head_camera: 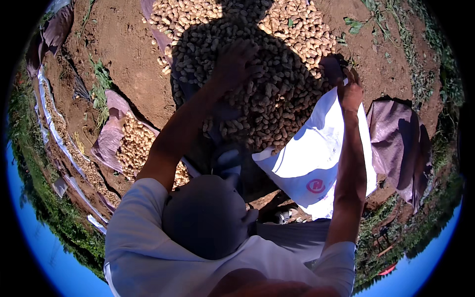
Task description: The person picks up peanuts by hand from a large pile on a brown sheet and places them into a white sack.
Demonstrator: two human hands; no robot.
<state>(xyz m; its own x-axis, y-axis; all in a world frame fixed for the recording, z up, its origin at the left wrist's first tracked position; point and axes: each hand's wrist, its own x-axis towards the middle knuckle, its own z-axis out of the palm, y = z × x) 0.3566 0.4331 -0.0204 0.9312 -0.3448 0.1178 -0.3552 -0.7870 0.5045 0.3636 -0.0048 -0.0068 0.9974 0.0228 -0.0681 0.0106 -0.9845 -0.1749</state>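
A large heap of unshelled peanuts [282,87] lies before me, its near part in deep shadow. My left hand [239,61] rests palm down on the shaded peanuts, fingers spread; whether any peanuts lie under the palm is hidden. On the right, my right hand [350,91] grips the upper edge of a white woven sack [315,144]. The sack bears a red round mark and some writing, and its lower lip lies against the near edge of the heap. Its contents cannot be seen.
A mauve woven sheet [157,28] shows under the heap's left edge. Left lies a smaller sheet [105,144] with peanuts [137,143]; farther left runs a long strip of peanuts [83,165]. A mauve woven sack [393,141] lies at right on bare soil [141,59]. Green plants [404,67] border it.
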